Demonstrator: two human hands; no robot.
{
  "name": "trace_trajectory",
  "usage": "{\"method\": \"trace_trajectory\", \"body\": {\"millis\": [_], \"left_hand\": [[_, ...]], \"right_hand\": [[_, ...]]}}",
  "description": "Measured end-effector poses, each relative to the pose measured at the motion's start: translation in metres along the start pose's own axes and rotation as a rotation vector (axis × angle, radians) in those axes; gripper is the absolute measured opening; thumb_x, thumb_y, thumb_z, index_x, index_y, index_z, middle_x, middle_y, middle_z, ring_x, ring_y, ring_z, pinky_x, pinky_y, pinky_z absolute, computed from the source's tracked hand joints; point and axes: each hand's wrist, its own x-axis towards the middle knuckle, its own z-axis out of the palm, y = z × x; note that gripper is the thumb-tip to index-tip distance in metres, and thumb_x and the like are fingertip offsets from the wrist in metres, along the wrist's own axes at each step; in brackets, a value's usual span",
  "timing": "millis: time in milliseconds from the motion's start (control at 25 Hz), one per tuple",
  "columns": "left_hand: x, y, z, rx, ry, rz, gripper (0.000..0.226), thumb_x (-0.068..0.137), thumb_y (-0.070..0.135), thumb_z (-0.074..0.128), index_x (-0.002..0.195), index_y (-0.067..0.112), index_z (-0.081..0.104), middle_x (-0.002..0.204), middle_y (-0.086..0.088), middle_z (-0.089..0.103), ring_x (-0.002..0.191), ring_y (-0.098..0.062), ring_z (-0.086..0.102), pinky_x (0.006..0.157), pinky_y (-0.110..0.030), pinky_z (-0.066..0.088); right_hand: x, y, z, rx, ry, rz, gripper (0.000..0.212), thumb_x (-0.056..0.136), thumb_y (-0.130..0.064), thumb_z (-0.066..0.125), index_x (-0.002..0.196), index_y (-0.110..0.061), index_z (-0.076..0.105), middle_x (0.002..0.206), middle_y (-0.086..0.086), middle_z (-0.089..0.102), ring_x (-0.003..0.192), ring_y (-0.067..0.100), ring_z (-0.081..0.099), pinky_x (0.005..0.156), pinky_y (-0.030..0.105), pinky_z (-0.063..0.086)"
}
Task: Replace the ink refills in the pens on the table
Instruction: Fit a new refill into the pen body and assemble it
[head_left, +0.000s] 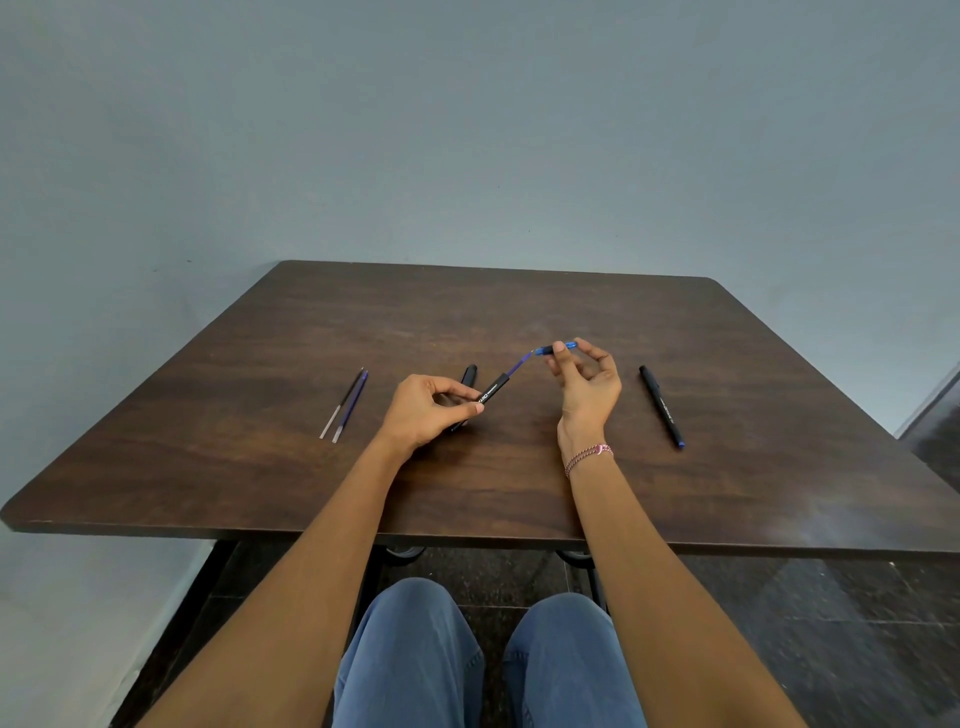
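Note:
My left hand (426, 415) pinches a black pen barrel (491, 392) above the dark wooden table (260, 467). A blue refill (519, 364) sticks out of the barrel's far end. My right hand (587, 384) grips the blue tip section (558, 348) at the refill's outer end. A black pen cap (469, 375) lies just behind my left hand. Two loose refills (345, 405), one dark and one blue, lie side by side at the left. A second black pen (661, 405) with a blue end lies at the right.
The table's near edge (467, 540) runs above my knees in blue trousers (488, 660). A grey wall stands right behind the table's far edge. Dark floor tiles show at the right.

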Motion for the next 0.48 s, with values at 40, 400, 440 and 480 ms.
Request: {"method": "trace_trajectory", "body": {"millis": [40, 400, 440, 480], "left_hand": [[-0.0003, 0.0004, -0.0001, 0.0, -0.001, -0.001, 0.017, 0.073, 0.015, 0.081, 0.084, 0.026, 0.075, 0.071, 0.002, 0.072, 0.066, -0.01, 0.065, 0.065, -0.019, 0.051], [-0.0004, 0.0018, -0.0012, 0.032, -0.023, -0.003, 0.017, 0.074, 0.016, 0.08, 0.09, 0.022, 0.076, 0.07, 0.008, 0.071, 0.065, -0.005, 0.063, 0.063, -0.017, 0.048], [-0.0002, 0.002, -0.0014, 0.034, -0.023, -0.003, 0.017, 0.074, 0.016, 0.08, 0.088, 0.024, 0.075, 0.072, 0.007, 0.071, 0.066, -0.006, 0.063, 0.064, -0.018, 0.049], [0.0, 0.0023, -0.0015, 0.034, -0.022, -0.002, 0.017, 0.074, 0.016, 0.08, 0.087, 0.026, 0.075, 0.073, 0.007, 0.071, 0.067, -0.006, 0.063, 0.064, -0.018, 0.049]], "right_hand": [[-0.0002, -0.0002, 0.0001, 0.003, 0.006, -0.001, 0.024, 0.079, -0.002, 0.074, 0.093, -0.016, 0.06, 0.078, 0.005, 0.071, 0.067, 0.011, 0.072, 0.078, 0.028, 0.059], [0.0018, 0.0014, 0.001, 0.004, -0.027, 0.028, 0.026, 0.079, -0.004, 0.074, 0.101, -0.013, 0.062, 0.087, 0.006, 0.072, 0.074, 0.011, 0.073, 0.069, 0.02, 0.057], [0.002, 0.0016, 0.0012, -0.006, -0.042, 0.029, 0.026, 0.079, -0.004, 0.074, 0.101, -0.013, 0.062, 0.087, 0.006, 0.072, 0.073, 0.01, 0.072, 0.068, 0.019, 0.057], [0.0019, 0.0018, 0.0013, -0.021, -0.061, 0.029, 0.026, 0.08, -0.005, 0.074, 0.101, -0.014, 0.063, 0.085, 0.005, 0.072, 0.071, 0.009, 0.072, 0.067, 0.018, 0.056]]}}
